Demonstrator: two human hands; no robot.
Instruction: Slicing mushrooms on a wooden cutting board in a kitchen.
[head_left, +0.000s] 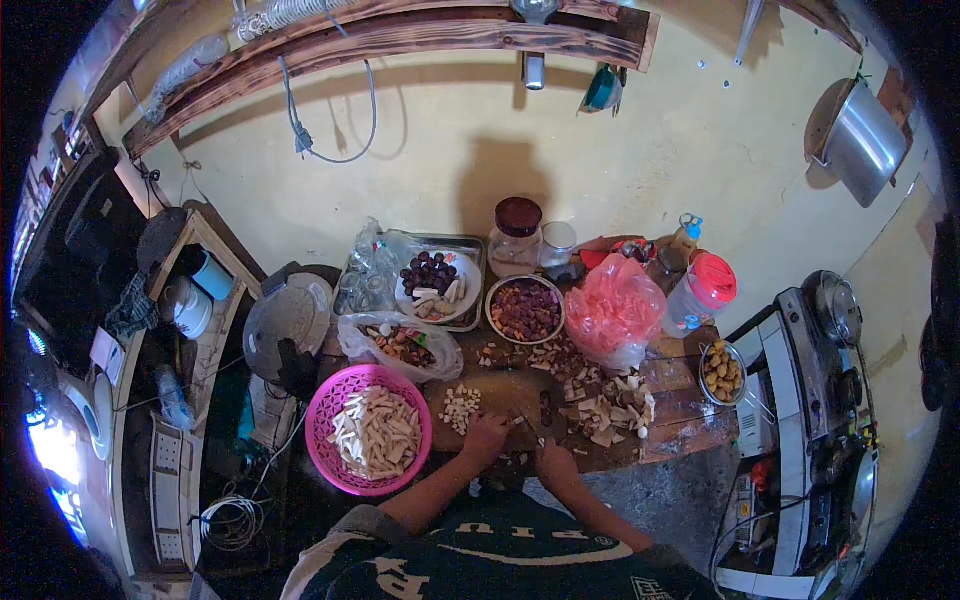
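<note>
My right hand (556, 459) grips a knife (534, 430), its blade slanting up and left over a wooden cutting board (510, 390). Left of the blade, my left hand (487, 438) bends its fingers onto the board around a pale root piece (516, 421), whose end shows at the fingertips. A heap of small pale cubes (459, 409) lies on the board just beyond that hand. To the left stands a pink plastic basket (315, 409) of pale cut sticks (379, 433). Peelings (615, 412) are spread to the right of the board.
Behind the board is a metal bowl of purple and orange cubes (525, 309). A bag of scraps (401, 346), a plate (471, 281) on a metal tray, a red plastic bag (615, 309) and a lidded jug (701, 292) crowd the table. A strainer (722, 373) sits at the right edge.
</note>
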